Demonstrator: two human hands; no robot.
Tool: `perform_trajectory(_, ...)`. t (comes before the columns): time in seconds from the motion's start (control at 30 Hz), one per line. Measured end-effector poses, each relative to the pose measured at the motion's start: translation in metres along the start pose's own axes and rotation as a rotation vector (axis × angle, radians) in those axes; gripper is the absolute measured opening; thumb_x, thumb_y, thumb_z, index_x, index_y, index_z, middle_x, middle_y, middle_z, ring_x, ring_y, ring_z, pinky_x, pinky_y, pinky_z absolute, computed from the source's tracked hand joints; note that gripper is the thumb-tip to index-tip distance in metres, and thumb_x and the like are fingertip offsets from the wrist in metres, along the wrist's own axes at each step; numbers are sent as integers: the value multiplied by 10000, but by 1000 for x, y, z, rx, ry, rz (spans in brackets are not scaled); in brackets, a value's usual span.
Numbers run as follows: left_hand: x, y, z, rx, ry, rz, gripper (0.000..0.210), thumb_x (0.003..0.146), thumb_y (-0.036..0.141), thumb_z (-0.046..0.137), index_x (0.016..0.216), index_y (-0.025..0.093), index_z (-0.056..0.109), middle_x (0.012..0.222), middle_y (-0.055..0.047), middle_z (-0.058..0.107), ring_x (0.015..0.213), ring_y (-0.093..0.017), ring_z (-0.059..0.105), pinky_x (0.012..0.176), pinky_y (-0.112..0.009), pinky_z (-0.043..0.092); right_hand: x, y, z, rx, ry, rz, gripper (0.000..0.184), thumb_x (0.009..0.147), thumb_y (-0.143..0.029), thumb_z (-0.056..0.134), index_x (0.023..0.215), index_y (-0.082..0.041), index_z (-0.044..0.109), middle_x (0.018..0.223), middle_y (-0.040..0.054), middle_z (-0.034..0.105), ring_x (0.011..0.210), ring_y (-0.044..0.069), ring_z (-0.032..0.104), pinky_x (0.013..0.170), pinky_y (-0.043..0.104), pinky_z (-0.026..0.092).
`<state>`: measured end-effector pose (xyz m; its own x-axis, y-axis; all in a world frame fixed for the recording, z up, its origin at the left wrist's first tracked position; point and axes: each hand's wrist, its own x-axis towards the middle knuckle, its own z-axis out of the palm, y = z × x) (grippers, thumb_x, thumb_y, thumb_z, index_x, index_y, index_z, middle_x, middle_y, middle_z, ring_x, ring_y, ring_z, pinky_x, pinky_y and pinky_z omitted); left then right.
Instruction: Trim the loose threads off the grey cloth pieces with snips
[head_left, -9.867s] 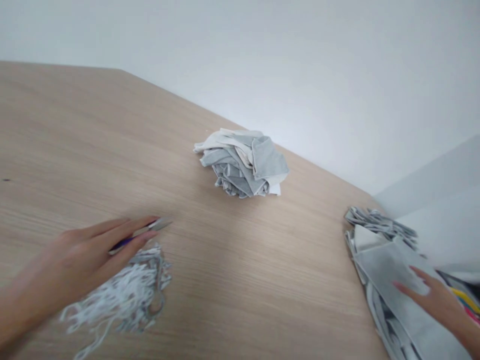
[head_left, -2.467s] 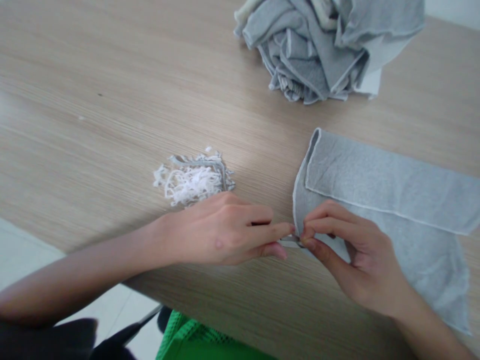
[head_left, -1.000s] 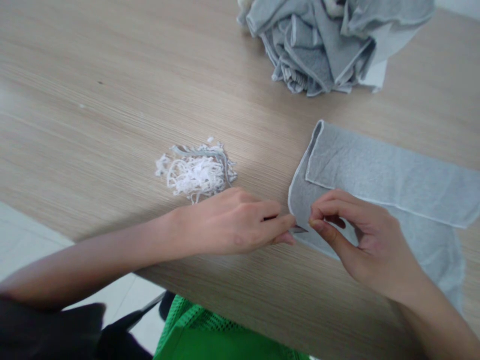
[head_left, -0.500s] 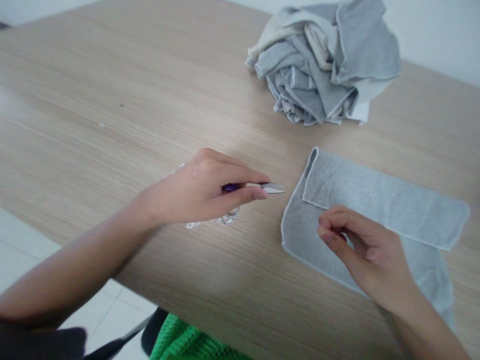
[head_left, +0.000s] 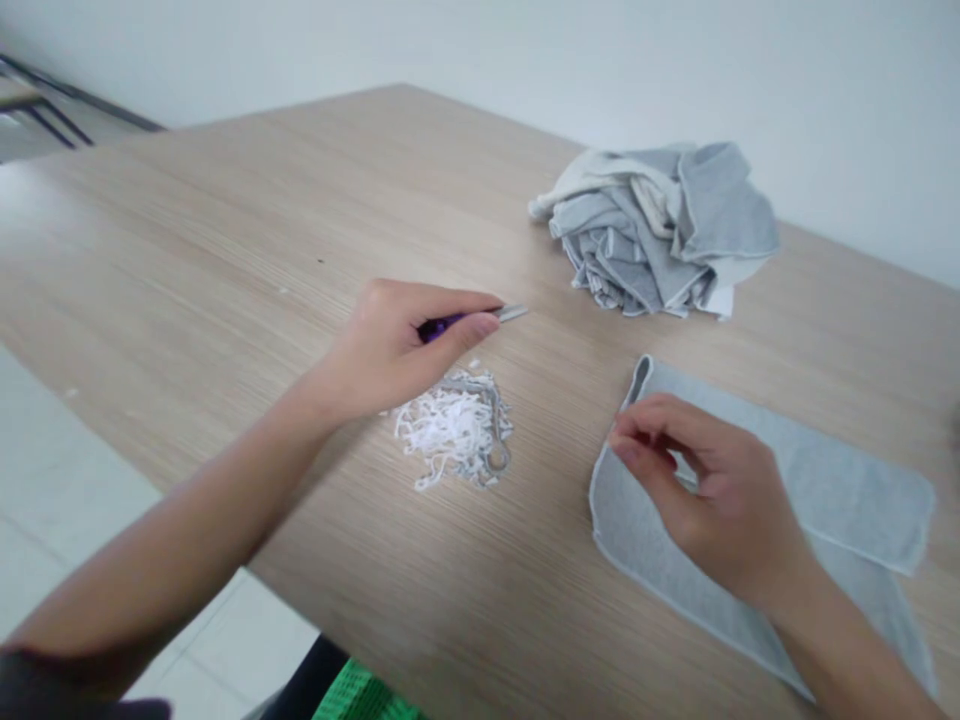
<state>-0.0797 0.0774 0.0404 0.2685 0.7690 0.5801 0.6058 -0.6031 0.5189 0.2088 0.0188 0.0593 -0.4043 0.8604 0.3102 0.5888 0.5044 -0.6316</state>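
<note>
My left hand [head_left: 394, 350] is closed around small thread snips [head_left: 513, 312], with a purple handle showing and the blade tips pointing right. Below that hand lies a small heap of white and grey thread scraps [head_left: 450, 430] on the table. A grey cloth [head_left: 847, 470] with white stitched edges is spread at the right, its far part folded over. Over the cloth's left end is my right hand [head_left: 712, 500], thumb and fingers pinched together. Anything between those fingertips is too small to make out.
Behind the flat cloth, a crumpled pile of grey and whitish cloths [head_left: 652, 230] sits by the wall. The wooden table [head_left: 225, 230] has its near edge at lower left. Something green and meshed [head_left: 364, 695] shows below that edge.
The view has tilted up. My left hand, with the snips, has moved away from the cloth, uncovering the scraps. My right hand has shifted toward the cloth's left edge, still pinched.
</note>
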Motion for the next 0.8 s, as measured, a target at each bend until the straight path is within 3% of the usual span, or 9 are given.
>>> perform_trajectory(0.13, -2, -16, -2, 26, 118, -94, 337, 1009, 472, 581, 1131, 230, 781, 946, -30, 816, 651, -136, 666, 555, -235, 444, 41, -4, 33, -52, -118, -119, 117, 895, -87, 611, 824, -168, 656, 800, 21, 691, 711, 143, 577, 673, 275, 438)
perform_trajectory(0.27, -5, -19, 1, 89, 99, -34, 315, 1006, 441, 584, 1075, 213, 790, 888, -25, 809, 662, -147, 684, 601, -242, 470, 71, -6, 64, -85, -238, -232, 145, 878, -42, 590, 829, -138, 687, 812, 49, 700, 746, 155, 595, 709, 282, 440)
perform_trajectory(0.4, -7, -18, 3, 104, 122, 32, 292, 1008, 384, 578, 1047, 182, 785, 819, -20, 791, 662, -140, 692, 636, -241, 469, 84, -10, 83, -44, -377, -258, 150, 866, -38, 608, 823, -129, 720, 789, 47, 717, 674, 133, 599, 666, 261, 451)
perform_trajectory(0.5, -7, -17, 2, 107, 133, 47, 287, 1008, 380, 581, 1046, 176, 780, 775, -9, 770, 647, -127, 676, 625, -232, 456, 86, -9, 88, 19, -428, -261, 224, 823, 22, 597, 852, -137, 751, 814, 42, 767, 692, 131, 669, 696, 246, 498)
perform_trajectory(0.67, -8, -9, -2, 114, 125, 64, 281, 1012, 357, 586, 1051, 149, 771, 777, -16, 762, 603, -103, 628, 585, -222, 425, 85, -5, 85, 57, -397, -228, 329, 819, 39, 566, 896, -188, 791, 901, 23, 820, 825, 162, 768, 774, 258, 557)
perform_trajectory(0.8, -10, -4, -2, 122, 122, 69, 274, 1018, 361, 576, 1065, 169, 766, 775, -10, 761, 580, -102, 613, 560, -225, 414, 85, -7, 76, 35, -304, -271, 231, 878, -60, 627, 923, -216, 791, 923, 10, 824, 836, 169, 780, 787, 261, 571)
